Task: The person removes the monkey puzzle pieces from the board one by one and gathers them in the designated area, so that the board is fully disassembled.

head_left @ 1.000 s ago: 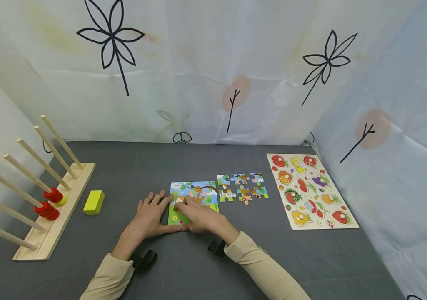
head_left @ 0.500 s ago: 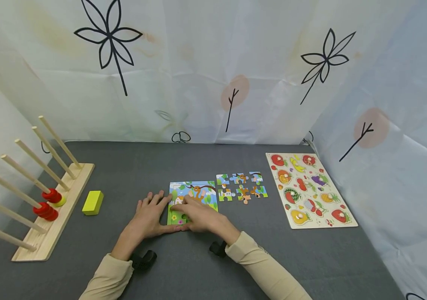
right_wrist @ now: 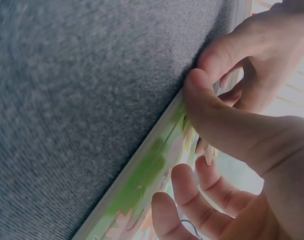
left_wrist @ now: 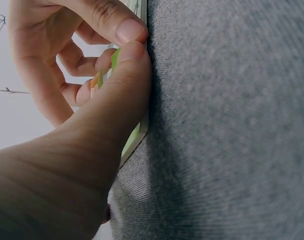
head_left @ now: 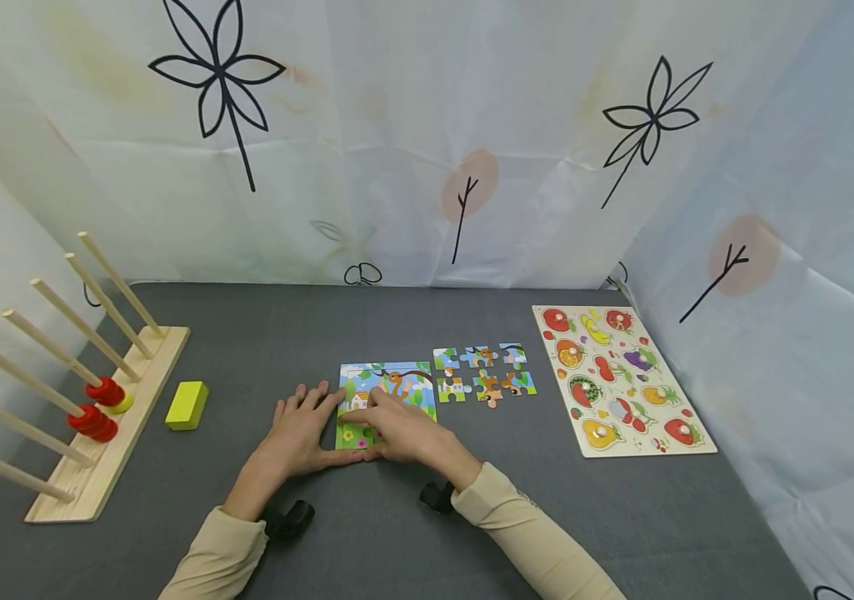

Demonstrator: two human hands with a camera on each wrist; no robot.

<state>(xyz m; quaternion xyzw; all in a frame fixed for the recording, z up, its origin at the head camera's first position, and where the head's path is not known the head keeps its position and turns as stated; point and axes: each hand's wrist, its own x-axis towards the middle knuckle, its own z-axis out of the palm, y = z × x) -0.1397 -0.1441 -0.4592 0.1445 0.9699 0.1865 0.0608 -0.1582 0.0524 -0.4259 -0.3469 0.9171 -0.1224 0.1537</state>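
A square picture puzzle with a green and blue scene lies flat on the table. My left hand rests along its left side, fingers spread and fairly straight, the thumb against the front edge. Over the lower part of the picture is my right hand, fingers bent and its thumb beside the left thumb at the front edge. In the right wrist view a thin, pale-edged puzzle piece stands tilted at the right fingertips, which pinch it. Most of that piece is hidden behind the fingers.
Loose jigsaw pieces lie in two rows right of the puzzle. Farther right is a fruit peg board. On the left stand a yellow block and a wooden peg rack with red and yellow rings.
The right fingertips have shifted slightly left over the puzzle. The left hand stays in place, and the loose pieces have not moved.
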